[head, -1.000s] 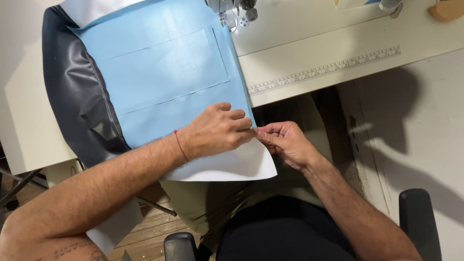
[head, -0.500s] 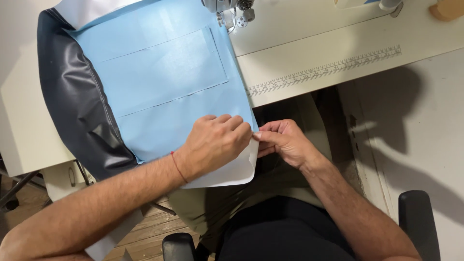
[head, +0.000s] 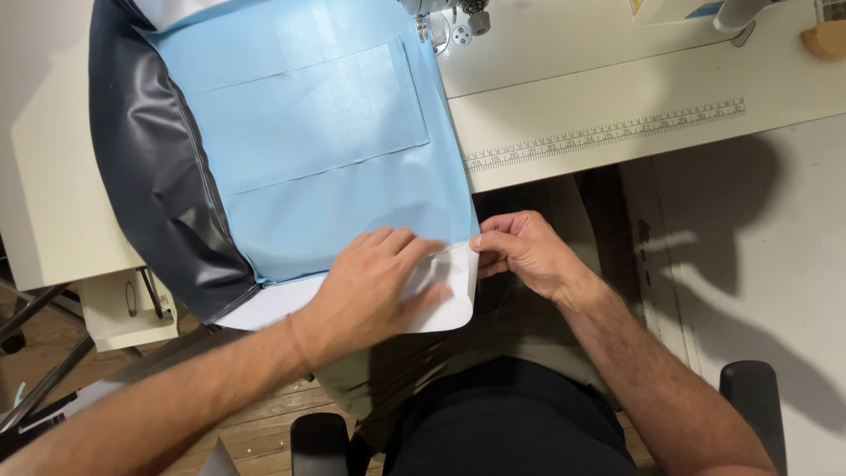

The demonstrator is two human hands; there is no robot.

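The light blue fabric panel (head: 308, 159) lies on the sewing table (head: 617, 97), long axis running away from the person; its white lower edge (head: 445, 295) hangs toward the lap. The left hand (head: 374, 286) presses flat and spread on that edge; the right hand (head: 524, 251), nearer the corner, pinches it from the right.

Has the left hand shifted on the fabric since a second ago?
Yes. Judged against the ruler strip on the table edge, the left hand has slid down and away from it, toward the person, and now lies flat on the white fabric below the blue panel.
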